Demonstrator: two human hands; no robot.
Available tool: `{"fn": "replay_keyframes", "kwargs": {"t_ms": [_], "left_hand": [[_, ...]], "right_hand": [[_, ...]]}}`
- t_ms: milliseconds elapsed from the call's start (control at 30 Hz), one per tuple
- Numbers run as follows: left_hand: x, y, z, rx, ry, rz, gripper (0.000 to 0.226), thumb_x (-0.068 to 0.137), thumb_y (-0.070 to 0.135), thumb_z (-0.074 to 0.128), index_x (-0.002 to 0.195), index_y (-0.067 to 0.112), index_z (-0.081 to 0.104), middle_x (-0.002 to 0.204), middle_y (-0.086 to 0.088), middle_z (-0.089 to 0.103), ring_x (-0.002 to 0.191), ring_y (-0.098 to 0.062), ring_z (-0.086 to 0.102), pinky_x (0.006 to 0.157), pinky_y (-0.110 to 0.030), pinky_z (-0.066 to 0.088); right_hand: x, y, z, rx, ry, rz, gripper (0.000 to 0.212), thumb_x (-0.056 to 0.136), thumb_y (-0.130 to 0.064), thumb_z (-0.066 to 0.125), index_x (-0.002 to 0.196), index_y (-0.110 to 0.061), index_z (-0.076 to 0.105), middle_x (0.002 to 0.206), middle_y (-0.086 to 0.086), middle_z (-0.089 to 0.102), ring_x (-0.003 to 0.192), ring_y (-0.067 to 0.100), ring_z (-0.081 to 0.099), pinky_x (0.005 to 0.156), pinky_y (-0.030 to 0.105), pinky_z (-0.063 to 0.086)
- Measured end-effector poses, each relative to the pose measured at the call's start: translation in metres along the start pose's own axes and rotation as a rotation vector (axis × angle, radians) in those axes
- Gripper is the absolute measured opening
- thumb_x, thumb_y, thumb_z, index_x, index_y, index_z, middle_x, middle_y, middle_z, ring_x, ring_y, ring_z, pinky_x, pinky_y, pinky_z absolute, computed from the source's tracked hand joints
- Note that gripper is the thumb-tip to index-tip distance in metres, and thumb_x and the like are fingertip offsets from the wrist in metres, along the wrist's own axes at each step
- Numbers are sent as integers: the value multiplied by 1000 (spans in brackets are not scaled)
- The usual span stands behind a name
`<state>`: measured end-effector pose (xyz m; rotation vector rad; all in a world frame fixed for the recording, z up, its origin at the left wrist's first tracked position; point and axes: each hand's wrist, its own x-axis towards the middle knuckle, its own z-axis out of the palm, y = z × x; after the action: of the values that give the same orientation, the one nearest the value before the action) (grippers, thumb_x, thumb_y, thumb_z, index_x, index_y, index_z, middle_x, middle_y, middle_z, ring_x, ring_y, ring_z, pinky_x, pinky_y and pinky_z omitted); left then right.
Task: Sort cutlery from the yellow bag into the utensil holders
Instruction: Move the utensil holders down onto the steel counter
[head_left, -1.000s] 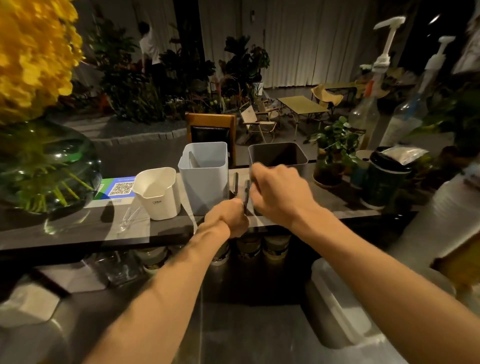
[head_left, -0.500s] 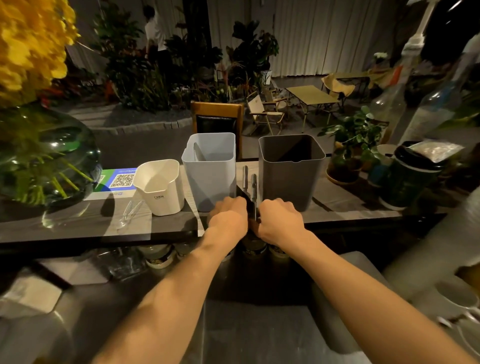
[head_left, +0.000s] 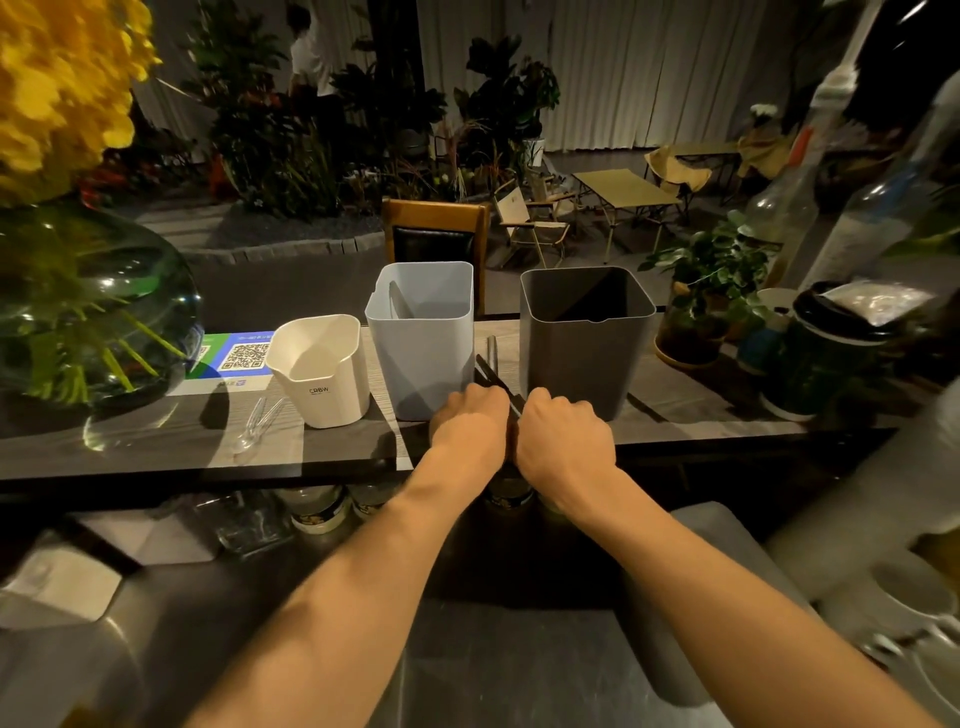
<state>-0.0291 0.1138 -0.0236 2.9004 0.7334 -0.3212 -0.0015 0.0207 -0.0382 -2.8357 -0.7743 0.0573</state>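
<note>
Right now your two forearms reach forward and meet at the near edge of the counter (head_left: 156, 447), wrists almost touching and the backs of both hands toward the camera. Your left hand (head_left: 470, 418) is balled into a fist around the cutlery (head_left: 491, 351), whose handles (one silver, the others dark) stick up past the knuckles. Your right hand (head_left: 563, 436) is curled tight against the same bunch. Its fingertips are hidden, so you cannot tell whether it grips a piece.

The handles rise in the narrow gap between the light grey holder (head_left: 423, 353) and the dark grey holder (head_left: 582, 358). Your left knuckles sit just in front of the first, your right knuckles just in front of the second. Both holders stand upright with open mouths well above your fists. A white holder (head_left: 324, 374), shorter, stands just left of the light grey one.

Further left, clear plastic utensils (head_left: 257, 423) lie on the counter, with a QR card (head_left: 244, 356) behind them and a big glass vase (head_left: 78, 312) near the left end. To the right, a potted plant (head_left: 711, 270) and a dark lidded cup (head_left: 821, 364) crowd the counter beyond the dark grey holder.
</note>
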Motion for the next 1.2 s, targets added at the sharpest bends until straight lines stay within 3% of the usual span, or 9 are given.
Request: {"fn": "replay_keyframes", "kwargs": {"t_ms": [100, 200, 400, 500, 633, 733, 900, 1067, 1200], "left_hand": [[-8, 4, 0, 52, 36, 43, 46, 94, 22, 67, 137, 11, 51, 130, -13, 56, 119, -34, 56, 90, -45, 52], [-18, 2, 1, 36, 195, 23, 36, 97, 27, 62, 130, 12, 57, 125, -11, 62, 114, -32, 61, 82, -40, 51], [-45, -5, -37, -106, 406, -18, 37, 92, 31, 71, 123, 17, 55, 120, -10, 66, 109, -30, 65, 85, -39, 55], [-66, -11, -74, -129, 564, 28, 39, 92, 21, 72, 124, 13, 53, 117, -13, 66, 109, -32, 65, 77, -36, 52], [-86, -23, -121, -84, 884, 35, 16, 104, 19, 51, 117, 10, 52, 105, -14, 66, 99, -33, 66, 65, -38, 46], [-88, -40, -138, -119, 1032, 9, 19, 105, 19, 44, 117, 9, 56, 105, -16, 68, 96, -37, 67, 66, -41, 50], [-84, -68, -133, -107, 974, -36, 26, 105, 21, 43, 125, 9, 55, 116, -17, 65, 105, -40, 63, 71, -43, 46], [-65, -89, -101, -93, 759, 3, 22, 101, 13, 50, 122, 11, 55, 116, -16, 62, 101, -38, 60, 68, -40, 39], [-53, -102, -80, -281, 649, 41, 18, 102, 18, 50, 118, 12, 57, 111, -13, 62, 101, -35, 60, 71, -39, 43]], "right_hand": [[-7, -1, -12, 49, -2, 31, 23, 103, -27, 51, 121, -14, 50, 116, 10, 60, 107, 31, 59, 70, 37, 44], [-17, 2, -31, 53, 78, -8, 21, 104, -26, 50, 120, -12, 52, 113, 12, 60, 106, 33, 59, 69, 37, 43], [-27, -3, -78, 132, 428, -158, 10, 101, -21, 51, 103, -12, 55, 100, 12, 65, 92, 39, 61, 68, 38, 37], [-28, -12, -107, 173, 647, -259, 11, 101, -19, 49, 96, -13, 57, 92, 9, 65, 82, 34, 62, 68, 44, 46], [-28, -28, -137, 276, 843, -402, 13, 102, -18, 50, 95, -12, 60, 87, 6, 62, 73, 24, 58, 68, 50, 52], [-24, -39, -148, 304, 900, -434, 15, 102, -18, 50, 97, -9, 61, 90, 8, 63, 75, 26, 59, 66, 50, 52], [-16, -56, -139, 249, 754, -447, 11, 102, -17, 52, 98, -10, 59, 94, 9, 61, 79, 27, 58, 71, 46, 52], [2, -62, -117, 174, 490, -366, 9, 101, -15, 54, 106, -13, 60, 106, 9, 63, 94, 31, 62, 78, 46, 53], [11, -69, -104, 161, 292, -333, 42, 100, -18, 59, 140, -19, 51, 127, 9, 62, 115, 31, 59, 89, 45, 54]]}}
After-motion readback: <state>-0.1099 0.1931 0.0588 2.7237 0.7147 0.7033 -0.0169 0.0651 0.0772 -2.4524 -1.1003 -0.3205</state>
